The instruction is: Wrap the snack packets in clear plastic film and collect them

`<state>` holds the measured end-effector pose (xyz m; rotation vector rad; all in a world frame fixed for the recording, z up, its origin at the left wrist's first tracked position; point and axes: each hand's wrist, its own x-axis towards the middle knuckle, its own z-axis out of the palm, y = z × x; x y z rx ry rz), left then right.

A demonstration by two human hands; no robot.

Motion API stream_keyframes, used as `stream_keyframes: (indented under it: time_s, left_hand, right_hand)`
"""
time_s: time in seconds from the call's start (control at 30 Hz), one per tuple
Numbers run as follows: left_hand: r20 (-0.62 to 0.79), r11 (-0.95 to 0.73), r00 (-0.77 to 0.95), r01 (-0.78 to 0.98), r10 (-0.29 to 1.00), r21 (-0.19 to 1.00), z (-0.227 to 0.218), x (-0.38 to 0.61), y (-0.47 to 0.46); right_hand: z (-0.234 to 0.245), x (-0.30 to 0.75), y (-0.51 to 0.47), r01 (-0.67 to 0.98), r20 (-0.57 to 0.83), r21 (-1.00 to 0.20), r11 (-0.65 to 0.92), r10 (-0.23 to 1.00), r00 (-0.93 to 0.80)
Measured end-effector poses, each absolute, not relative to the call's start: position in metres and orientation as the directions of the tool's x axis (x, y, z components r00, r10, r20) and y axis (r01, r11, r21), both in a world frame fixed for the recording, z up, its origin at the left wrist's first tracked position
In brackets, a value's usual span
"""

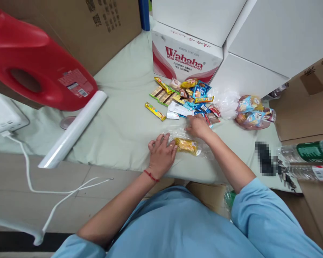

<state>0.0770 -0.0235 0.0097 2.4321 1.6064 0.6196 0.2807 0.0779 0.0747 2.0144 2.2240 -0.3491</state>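
Yellow packet (pixel 187 146) at the near middle of the worktop (pixel 121 132), amid clear plastic (pixel 204 151); probably light, slippery and crushable, best held by its ends. Left hand (pixel 161 154), fingers spread, at its left end; right hand (pixel 198 126) bent beside the snack pile (pixel 187 100), grip impossible to tell. Plastic in the way; white roll (pixel 74 129) farther left.

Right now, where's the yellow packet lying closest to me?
In the head view, the yellow packet is just right of centre amid clear plastic, immediately right of your left hand and nearer your body than your right hand.
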Motion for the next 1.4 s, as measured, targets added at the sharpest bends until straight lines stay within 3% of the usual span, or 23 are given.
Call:
stream_keyframes:
  time_s: [0.1,0.2,0.27,0.37,0.5,0.6,0.8,0.93,1.03,1.1,1.2,1.3,1.4]
  left_hand:
    - [0.249,-0.414,0.343,0.841,0.906,0.348,0.009,0.077,-0.024]
    - [0.236,-0.408,0.342,0.842,0.910,0.353,0.009,0.077,-0.024]
    - [0.226,-0.404,0.341,0.836,0.913,0.371,0.008,0.076,-0.023]
    - [0.243,-0.394,0.314,0.799,0.918,0.454,0.003,0.069,-0.018]
    - [0.314,-0.243,0.020,0.679,0.949,0.692,-0.008,0.058,-0.006]
    - [0.240,-0.095,-0.173,0.587,0.955,0.804,-0.007,0.058,0.005]
    - [0.040,0.003,-0.041,0.730,0.998,0.684,0.017,0.066,0.011]
    - [-0.032,0.006,0.041,0.523,0.999,0.853,0.029,0.072,0.000]
    - [0.052,-0.097,0.126,0.378,0.991,0.921,0.034,0.087,-0.013]
    - [0.163,-0.251,0.229,0.440,0.960,0.862,0.036,0.099,-0.023]
    - [0.278,-0.454,0.362,0.651,0.890,0.609,0.033,0.114,-0.039]
    - [0.280,-0.543,0.467,0.758,0.839,0.361,0.029,0.120,-0.053]
    - [0.251,-0.554,0.498,0.788,0.830,0.269,0.025,0.120,-0.057]
  right_hand:
    - [0.084,0.283,0.079,0.980,-0.293,-0.200,0.018,0.953,-0.078]
    - [0.097,0.283,0.058,0.943,-0.207,-0.299,0.147,0.955,-0.214]
    - [0.102,0.280,0.032,0.906,-0.148,-0.283,0.316,0.919,-0.367]
    - [0.097,0.274,-0.011,0.871,-0.183,-0.187,0.454,0.855,-0.485]
    - [0.077,0.272,-0.045,0.870,-0.233,-0.133,0.475,0.838,-0.493]
    - [0.069,0.271,-0.049,0.875,-0.207,-0.156,0.459,0.851,-0.483]
    - [0.068,0.270,-0.042,0.882,-0.158,-0.255,0.395,0.883,-0.441]
    - [0.061,0.273,-0.044,0.846,-0.092,-0.371,0.384,0.891,-0.445]
    - [0.052,0.276,-0.051,0.799,-0.001,-0.463,0.383,0.902,-0.433]
    - [0.047,0.281,-0.059,0.755,0.053,-0.534,0.381,0.906,-0.419]
    - [0.044,0.293,-0.072,0.671,0.084,-0.645,0.366,0.906,-0.414]
    - [0.043,0.305,-0.083,0.585,0.045,-0.756,0.293,0.915,-0.401]
    - [0.041,0.312,-0.090,0.544,0.051,-0.814,0.204,0.958,-0.283]
